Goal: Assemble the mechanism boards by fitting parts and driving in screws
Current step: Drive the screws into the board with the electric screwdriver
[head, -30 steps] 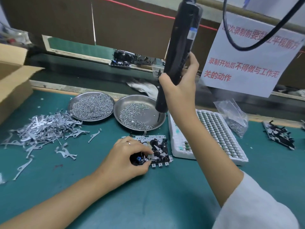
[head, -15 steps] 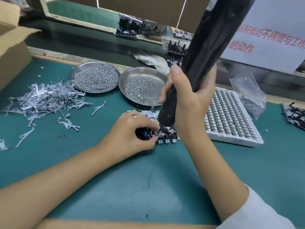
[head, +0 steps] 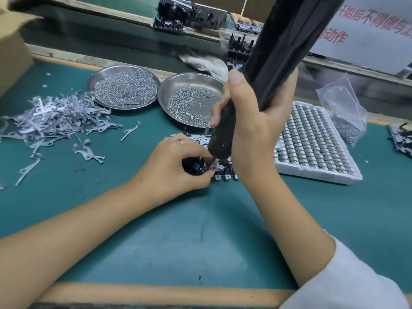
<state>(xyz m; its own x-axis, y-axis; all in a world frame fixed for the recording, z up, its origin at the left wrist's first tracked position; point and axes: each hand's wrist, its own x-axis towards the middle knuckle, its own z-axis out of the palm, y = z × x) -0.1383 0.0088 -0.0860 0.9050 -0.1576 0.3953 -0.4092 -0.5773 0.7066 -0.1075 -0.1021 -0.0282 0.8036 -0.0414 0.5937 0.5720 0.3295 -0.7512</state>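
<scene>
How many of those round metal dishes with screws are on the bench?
2: the fuller left dish sits beside the lever pile; the right dish touches it, partly behind the right hand. None seems hidden.

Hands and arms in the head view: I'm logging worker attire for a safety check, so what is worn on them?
The left hand is bare, without a glove, and carries a plain silver ring on one finger; its forearm is uncovered. The right hand is also gloveless and shows no ring. A white sleeve covers the right arm from about the elbow.
</scene>
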